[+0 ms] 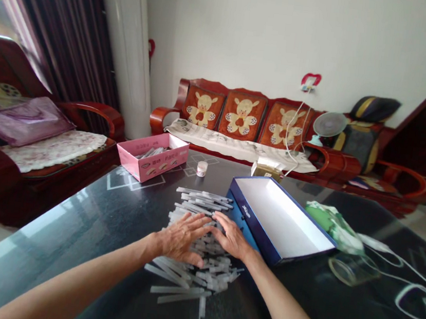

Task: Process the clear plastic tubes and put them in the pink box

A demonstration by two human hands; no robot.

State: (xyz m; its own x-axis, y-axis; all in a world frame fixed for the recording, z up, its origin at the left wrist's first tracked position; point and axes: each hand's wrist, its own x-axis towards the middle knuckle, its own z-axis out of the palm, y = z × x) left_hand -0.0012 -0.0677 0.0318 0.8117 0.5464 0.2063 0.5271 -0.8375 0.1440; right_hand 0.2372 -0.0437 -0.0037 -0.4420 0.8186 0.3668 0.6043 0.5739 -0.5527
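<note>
A heap of thin, translucent white plastic tubes lies on the dark glossy table, most of them pointing sideways. My left hand rests palm down over the middle of the heap, its fingers stretched toward the right. Close beside it, my right hand lies on the heap's right side with fingers spread, its thumb near the left fingertips. Neither hand grips a tube. Tubes under both palms are hidden. Just right of the right hand stands an open blue box with a bare white inside.
A pink box holding more tubes stands at the back left. Near it is a small white cup. To the right lie a green-and-white bag, a clear glass jar and white cables. A sofa stands behind the table.
</note>
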